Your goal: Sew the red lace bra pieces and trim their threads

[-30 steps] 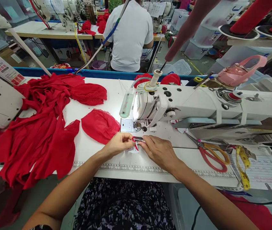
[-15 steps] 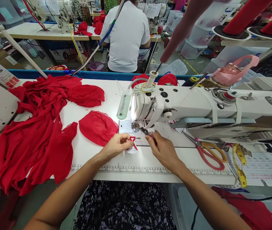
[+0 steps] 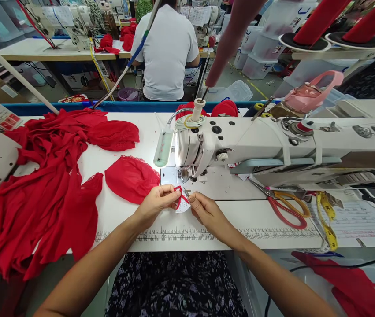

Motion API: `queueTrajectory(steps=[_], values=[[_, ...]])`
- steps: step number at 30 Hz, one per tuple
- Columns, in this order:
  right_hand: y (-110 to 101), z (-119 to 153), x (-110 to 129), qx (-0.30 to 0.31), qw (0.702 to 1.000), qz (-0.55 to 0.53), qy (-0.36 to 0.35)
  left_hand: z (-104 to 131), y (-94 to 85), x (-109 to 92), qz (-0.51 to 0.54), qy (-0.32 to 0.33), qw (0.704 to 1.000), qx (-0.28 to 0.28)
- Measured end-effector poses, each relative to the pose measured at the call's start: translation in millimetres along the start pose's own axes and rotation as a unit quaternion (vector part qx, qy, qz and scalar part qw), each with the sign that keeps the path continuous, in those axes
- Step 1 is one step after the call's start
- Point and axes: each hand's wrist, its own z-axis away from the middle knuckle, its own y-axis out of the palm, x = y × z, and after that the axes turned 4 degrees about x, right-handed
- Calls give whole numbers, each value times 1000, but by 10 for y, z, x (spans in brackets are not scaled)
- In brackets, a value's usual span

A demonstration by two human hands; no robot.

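My left hand (image 3: 157, 201) is closed in a pinch on a small white printed piece with red strips (image 3: 183, 203), just in front of the sewing machine's needle area (image 3: 187, 174). Close to its right edge, my right hand (image 3: 207, 212) has thumb and fingers pressed together on a small metal-tipped tool (image 3: 186, 192). The tool's tip points at the red strips; most of it is hidden by the fingers, so its kind is unclear. A red lace-edged fabric cup (image 3: 131, 179) lies flat on the table, left of the presser foot.
A heap of red fabric pieces (image 3: 48, 185) covers the table's left side. Orange- and red-handled scissors (image 3: 288, 211), a yellow tape measure (image 3: 328, 222) and a written sheet (image 3: 359, 229) lie at right. A ruler strip (image 3: 161, 234) runs along the front edge. Ahead sits a person in white (image 3: 167, 53).
My right hand has come back from beside the machine's needle area towards my left hand, bringing the small tool to the printed piece. The whole view has shifted slightly.
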Motion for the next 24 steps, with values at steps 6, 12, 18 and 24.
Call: queueTrajectory(steps=[6, 12, 18, 24], values=[[37, 38, 7, 14, 995, -93, 44, -3, 2, -1, -1, -2, 1000, 0], [47, 13, -24, -10, 995, -97, 32, -6, 13, 9, -28, -6, 1000, -2], [-55, 79, -5, -55, 994, -92, 38, -7, 34, 14, -49, -8, 999, -15], [38, 84, -6, -20, 999, -37, 35, 1, 53, 16, -79, 24, 996, -34]])
